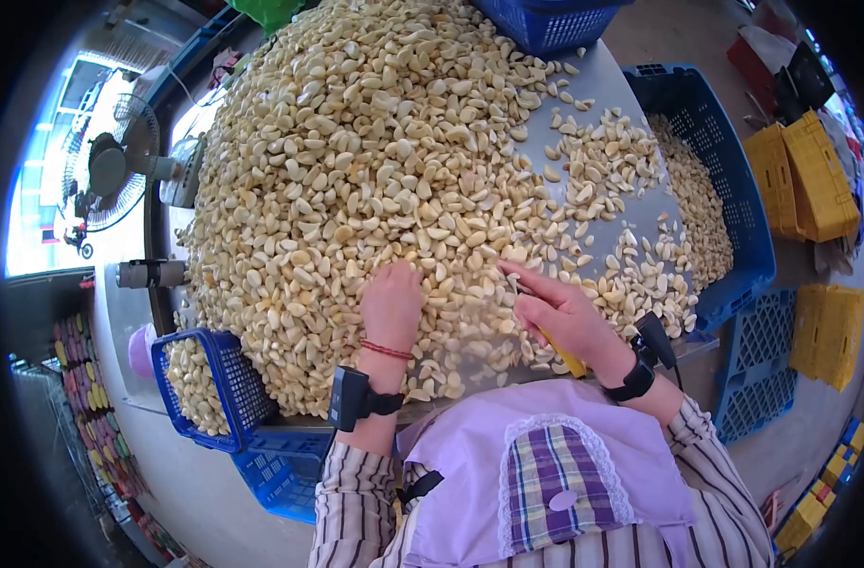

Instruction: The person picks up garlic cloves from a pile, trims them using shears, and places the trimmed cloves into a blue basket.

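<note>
A large heap of pale, peeled clove-like pieces (356,142) covers most of the metal table (598,80). My left hand (392,305) rests on the front of the heap, its fingertips among the pieces, and whatever they hold is hidden. To its right, my right hand (566,317) is closed around a yellow-handled tool (566,356). A pale piece (515,282) lies by its thumb and index finger. Smaller groups of pieces (607,161) lie to the right of the main heap.
A blue basket of pieces (245,379) stands at the table's front left. At the right is a large blue crate (749,208) with more pieces. Another blue basket (550,28) sits at the back. A fan (110,170) stands left; yellow crates (815,175) are far right.
</note>
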Motion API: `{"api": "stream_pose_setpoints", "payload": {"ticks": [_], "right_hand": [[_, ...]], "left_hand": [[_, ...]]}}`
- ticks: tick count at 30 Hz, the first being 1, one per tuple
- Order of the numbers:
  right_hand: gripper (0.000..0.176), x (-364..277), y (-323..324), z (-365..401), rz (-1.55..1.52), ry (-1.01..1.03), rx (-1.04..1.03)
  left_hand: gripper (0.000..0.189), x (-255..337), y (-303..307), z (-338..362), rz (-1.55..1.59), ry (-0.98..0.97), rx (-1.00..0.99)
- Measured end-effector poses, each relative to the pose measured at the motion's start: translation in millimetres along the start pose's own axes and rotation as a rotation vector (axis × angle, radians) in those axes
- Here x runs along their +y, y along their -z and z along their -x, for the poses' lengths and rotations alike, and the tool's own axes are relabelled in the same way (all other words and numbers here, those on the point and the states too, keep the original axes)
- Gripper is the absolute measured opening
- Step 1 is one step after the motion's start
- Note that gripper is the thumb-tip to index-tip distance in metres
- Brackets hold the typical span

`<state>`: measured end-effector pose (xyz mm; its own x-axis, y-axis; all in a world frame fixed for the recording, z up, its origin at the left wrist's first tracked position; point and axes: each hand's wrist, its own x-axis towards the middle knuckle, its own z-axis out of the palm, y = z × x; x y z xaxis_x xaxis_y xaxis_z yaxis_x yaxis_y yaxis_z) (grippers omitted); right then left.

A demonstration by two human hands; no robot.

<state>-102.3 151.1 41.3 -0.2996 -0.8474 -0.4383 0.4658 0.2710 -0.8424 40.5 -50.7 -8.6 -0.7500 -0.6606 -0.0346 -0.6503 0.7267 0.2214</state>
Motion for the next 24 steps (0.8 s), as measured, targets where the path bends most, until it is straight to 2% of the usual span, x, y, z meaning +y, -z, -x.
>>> {"api": "stream_pose_setpoints", "payload": {"ticks": [2,4,6,8,9,10,12,14,18,24], "right_hand": [[0.046,-1.4,1.8,3.1,0.004,0.017,-0.004],[0.046,-2.3,5.1,6.6,0.006,0.028,0.002],[0.048,-1.0,3.9,8.3,0.085,0.020,0.025],[0.049,0.7,0.8,7.9,0.127,0.003,0.022],[0.050,5.4,-0.6,4.9,0.241,0.124,0.000],[0.051,7.8,-2.0,2.8,0.356,0.245,-0.020],[0.055,1.2,-6.1,2.0,0.453,0.202,-0.065],[0.059,-4.3,-10.9,1.3,0.553,0.157,-0.114],[0.067,-4.6,-16.6,-0.4,0.627,0.231,-0.192],[0.065,-12.5,-17.8,0.4,0.673,0.173,-0.196]], "left_hand": [[0.019,-3.6,-2.4,-3.9,-0.008,0.007,-0.017],[0.022,-20.4,-3.1,-7.6,0.478,0.176,-0.118],[0.023,-17.1,5.0,-2.4,0.583,0.112,-0.088],[0.021,-1.1,30.9,5.6,1.145,0.554,-0.400],[0.017,-8.8,15.9,14.7,1.409,0.549,-0.436],[0.017,-7.3,15.8,21.0,1.409,0.550,-0.437],[0.012,2.5,13.6,31.3,1.890,0.577,-0.550],[0.009,15.0,18.8,37.9,1.922,0.590,-0.557],[0.008,28.0,29.8,46.4,2.028,0.559,-0.675],[0.011,34.0,35.9,48.8,1.784,0.555,-0.616]]}}
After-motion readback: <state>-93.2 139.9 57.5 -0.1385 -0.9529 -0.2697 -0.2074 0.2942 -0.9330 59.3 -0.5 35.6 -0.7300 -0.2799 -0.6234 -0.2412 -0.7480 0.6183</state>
